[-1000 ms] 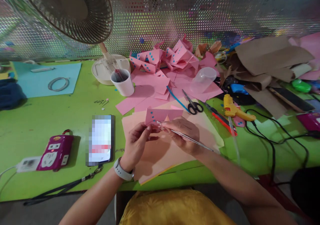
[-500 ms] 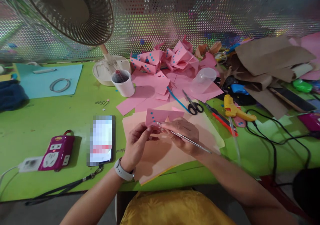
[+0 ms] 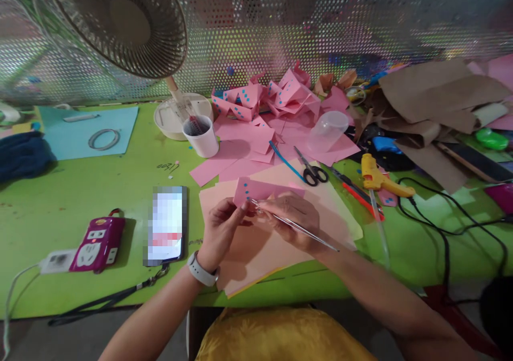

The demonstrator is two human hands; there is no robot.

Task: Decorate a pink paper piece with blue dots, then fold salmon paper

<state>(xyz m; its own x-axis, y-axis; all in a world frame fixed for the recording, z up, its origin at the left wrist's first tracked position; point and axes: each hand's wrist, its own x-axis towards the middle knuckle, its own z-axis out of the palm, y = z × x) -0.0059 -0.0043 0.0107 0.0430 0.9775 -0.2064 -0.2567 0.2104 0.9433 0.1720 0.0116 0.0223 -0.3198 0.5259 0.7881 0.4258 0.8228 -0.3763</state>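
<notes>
Near the middle of the table, my left hand (image 3: 224,225) pinches the lower left edge of a folded pink paper piece (image 3: 264,189) with a column of small blue dots on it. My right hand (image 3: 292,219) is closed round a pair of slim metal tweezers (image 3: 306,232). Their tips rest at the lowest blue dot, close to my left thumb. Fingers of both hands hide the paper's lower part. Beneath them lie stacked peach paper sheets (image 3: 240,267).
Black-handled scissors (image 3: 315,175), a red utility knife (image 3: 356,194) and a yellow glue gun (image 3: 380,178) lie to the right. Behind are pink paper pieces (image 3: 244,102), a clear cup (image 3: 331,128) and a white cup (image 3: 202,139). A phone (image 3: 168,225) and purple power adapter (image 3: 98,243) sit left.
The whole view has shifted slightly, with things now a little further right. My left thumb has come up nearer the lowest blue dot and the tweezer tips. Both hands keep their holds.
</notes>
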